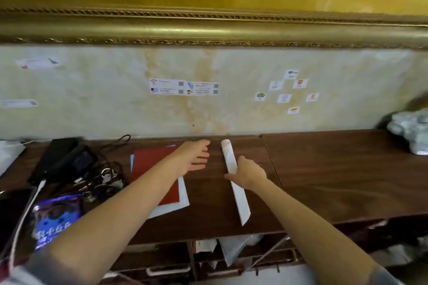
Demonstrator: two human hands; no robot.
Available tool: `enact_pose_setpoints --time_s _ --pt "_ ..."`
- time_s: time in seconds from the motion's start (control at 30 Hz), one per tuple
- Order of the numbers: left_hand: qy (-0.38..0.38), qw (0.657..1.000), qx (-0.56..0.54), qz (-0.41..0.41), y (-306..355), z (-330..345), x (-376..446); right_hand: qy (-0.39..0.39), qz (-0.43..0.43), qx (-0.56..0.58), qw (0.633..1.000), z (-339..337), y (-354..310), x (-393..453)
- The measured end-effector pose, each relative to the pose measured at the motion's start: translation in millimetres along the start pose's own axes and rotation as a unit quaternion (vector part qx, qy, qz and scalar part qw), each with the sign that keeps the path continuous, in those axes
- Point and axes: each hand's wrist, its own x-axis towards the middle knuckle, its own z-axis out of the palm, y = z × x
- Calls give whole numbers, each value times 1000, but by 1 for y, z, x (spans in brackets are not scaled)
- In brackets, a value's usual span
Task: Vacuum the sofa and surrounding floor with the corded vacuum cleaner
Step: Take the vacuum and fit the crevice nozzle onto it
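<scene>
- Fingers of the right hand [246,172] curl over the middle of a white crevice nozzle [234,178] lying on the dark wooden desk [324,169]; how firmly they hold it I cannot tell.
- Left hand [196,155] lies flat and relaxed on the desk just left of the nozzle's round end, holding nothing.
- Both forearms reach forward, well extended, the left crossing a red sheet [155,169].
- This looks like fetching an attachment, so cleaning has not begun; neither vacuum nor sofa is in view.
- Next, I'd guess, lift the nozzle clear and carry it to the machine.
</scene>
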Motion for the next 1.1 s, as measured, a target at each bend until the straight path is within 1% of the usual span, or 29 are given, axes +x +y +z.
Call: enact_pose_setpoints --time_s 0.03,0.2,0.3,0.4,0.43,0.53,0.6,0.67,0.7,0.77,0.83,0.87,0.9,0.93,0.97,1.03,1.07,1.1 --pt "8 1000 -10 -6 -2 0 1 -16 7 -13 1000 4 -3 -2" --pt "2 1000 -18 -26 -12 -3 10 -17 31 -23 999 18 -4 -5" --pt "-11 999 -22 -28 -9 0 15 -24 46 2 999 7 0 -8" --pt "-28 998 -53 -19 -4 12 26 -7 40 49 998 -6 5 -25" --pt "-39 997 -72 -13 -2 17 29 4 37 73 997 -8 7 -31" --pt "-111 988 -104 8 4 47 27 54 56 172 982 0 12 -67" --pt "-161 980 -118 23 4 70 18 94 81 219 968 11 10 -95" --pt "-221 969 -106 22 -1 92 3 145 126 269 944 25 4 -127" --pt "-254 964 -81 17 -8 109 -8 166 164 295 926 33 2 -149" --pt "-288 956 -49 -1 -20 132 -28 193 208 311 907 46 2 -181" --pt "-352 936 9 -19 -51 168 -80 229 291 333 867 69 7 -240" --pt "-378 926 23 -4 -62 177 -97 238 313 337 855 75 10 -256" --pt "-429 902 48 3 -91 189 -134 256 360 348 827 95 9 -296" --pt "-465 883 69 5 -111 196 -165 271 388 354 806 112 8 -329" --pt "-487 870 78 13 -125 199 -181 278 400 359 796 123 9 -345" --pt "-559 818 133 1 -180 209 -251 306 467 372 742 162 -6 -424" --pt "-575 804 153 2 -196 212 -267 308 481 379 728 175 -7 -443" --pt "-609 773 178 -8 -230 214 -311 320 517 380 697 198 -20 -490"
